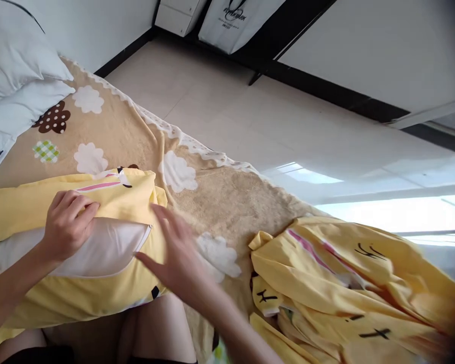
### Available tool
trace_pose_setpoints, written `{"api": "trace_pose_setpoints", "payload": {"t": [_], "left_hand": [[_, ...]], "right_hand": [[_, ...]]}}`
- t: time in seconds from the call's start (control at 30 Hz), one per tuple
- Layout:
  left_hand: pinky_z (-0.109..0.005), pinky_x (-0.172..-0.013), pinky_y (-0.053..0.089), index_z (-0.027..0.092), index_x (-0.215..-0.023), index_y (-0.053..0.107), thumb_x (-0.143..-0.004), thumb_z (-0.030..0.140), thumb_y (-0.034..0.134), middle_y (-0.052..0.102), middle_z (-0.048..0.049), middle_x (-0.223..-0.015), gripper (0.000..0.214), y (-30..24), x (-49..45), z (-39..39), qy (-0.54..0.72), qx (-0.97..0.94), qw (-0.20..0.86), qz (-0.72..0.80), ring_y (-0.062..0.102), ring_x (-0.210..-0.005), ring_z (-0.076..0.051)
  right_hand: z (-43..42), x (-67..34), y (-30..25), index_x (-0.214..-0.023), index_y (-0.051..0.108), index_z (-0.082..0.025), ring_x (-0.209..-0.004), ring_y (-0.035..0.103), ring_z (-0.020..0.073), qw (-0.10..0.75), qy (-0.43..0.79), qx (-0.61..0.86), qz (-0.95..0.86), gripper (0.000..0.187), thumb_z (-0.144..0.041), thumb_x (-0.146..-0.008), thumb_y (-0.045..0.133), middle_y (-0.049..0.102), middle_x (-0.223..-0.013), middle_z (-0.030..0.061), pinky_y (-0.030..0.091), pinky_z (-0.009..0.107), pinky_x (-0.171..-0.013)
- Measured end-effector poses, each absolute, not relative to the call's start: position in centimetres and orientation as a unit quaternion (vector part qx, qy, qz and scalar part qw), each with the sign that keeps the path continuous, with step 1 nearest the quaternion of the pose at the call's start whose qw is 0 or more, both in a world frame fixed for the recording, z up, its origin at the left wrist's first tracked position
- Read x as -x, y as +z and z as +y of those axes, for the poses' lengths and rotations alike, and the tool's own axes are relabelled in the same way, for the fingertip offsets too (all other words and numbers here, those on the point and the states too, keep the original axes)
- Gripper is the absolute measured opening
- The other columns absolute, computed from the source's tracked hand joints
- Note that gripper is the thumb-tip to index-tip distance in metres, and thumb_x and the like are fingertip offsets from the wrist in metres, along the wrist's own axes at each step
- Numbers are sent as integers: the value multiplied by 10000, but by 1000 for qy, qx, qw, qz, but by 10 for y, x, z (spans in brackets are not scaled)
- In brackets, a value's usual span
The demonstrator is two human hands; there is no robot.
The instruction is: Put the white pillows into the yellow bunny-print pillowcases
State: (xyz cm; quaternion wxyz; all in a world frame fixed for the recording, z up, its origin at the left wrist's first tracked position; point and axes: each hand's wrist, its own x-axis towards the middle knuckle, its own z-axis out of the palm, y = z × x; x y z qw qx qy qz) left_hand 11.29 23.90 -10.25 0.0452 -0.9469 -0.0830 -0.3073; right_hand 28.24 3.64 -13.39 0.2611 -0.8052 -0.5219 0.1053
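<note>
A white pillow [98,250] lies partly inside a yellow pillowcase [109,202] on the bed in front of me. My left hand [66,225] is closed on the upper edge of the pillowcase opening, fingers curled over the cloth. My right hand [174,253] hovers at the pillowcase's right corner with fingers spread, slightly blurred, holding nothing.
A tan blanket with white cloud shapes [220,202] covers the bed. A crumpled yellow cover [349,283] lies at the right. White pillows [15,86] are stacked at the upper left. The tiled floor [250,111] lies beyond the bed edge, with a white bag [235,20] by the wall.
</note>
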Motion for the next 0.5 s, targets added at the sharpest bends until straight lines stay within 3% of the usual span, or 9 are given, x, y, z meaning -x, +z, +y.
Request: {"api": "trace_pose_setpoints", "payload": {"t": [0.03, 0.13, 0.27, 0.37, 0.5], "left_hand": [[-358, -666, 442, 170, -859, 647, -805, 18, 617, 638, -39, -751, 164, -101, -108, 236, -307, 946, 58, -89, 563, -737, -199], [-401, -767, 478, 147, -1025, 660, -828, 39, 596, 664, -89, -870, 233, -105, -92, 220, -302, 950, 62, -50, 589, -852, -236], [-352, -966, 488, 123, -1085, 644, -908, 79, 426, 673, -125, -1037, 285, -135, -113, 203, -173, 980, -75, 59, 609, -1056, -227], [-378, -1090, 426, 170, -1286, 559, -969, 160, 315, 586, -113, -1352, 401, -168, -167, 216, -25, 978, -197, -70, 529, -1270, -232], [-434, -1204, 272, 212, -1477, 374, -999, 357, 331, 370, -71, -1571, 501, -193, -223, 244, 111, 946, -256, -162, 346, -1439, -259]], "right_hand": [[65, -271, -139, -1485, 396, -190, -1189, 526, 324, 257, 89, 799, -536, 725, -343, -808, 607, 535, -1354, 174, 475, 473, -938], [122, -267, -157, -1298, 602, -166, -1001, 564, 291, 244, 24, 859, -450, 565, -83, -754, 471, 618, -1110, 169, 457, 422, -832], [134, -297, -159, -943, 707, -189, -704, 528, 192, 221, 39, 891, -394, 367, -84, -702, 452, 638, -831, 85, 322, 293, -602], [133, -313, -145, -831, 675, -182, -563, 419, 145, 189, 63, 899, -391, 291, -104, -651, 461, 580, -666, 41, 218, 276, -552], [141, -332, -132, -782, 633, -186, -525, 349, 130, 221, 18, 892, -393, 260, -130, -626, 433, 500, -580, 10, 228, 266, -544]]}}
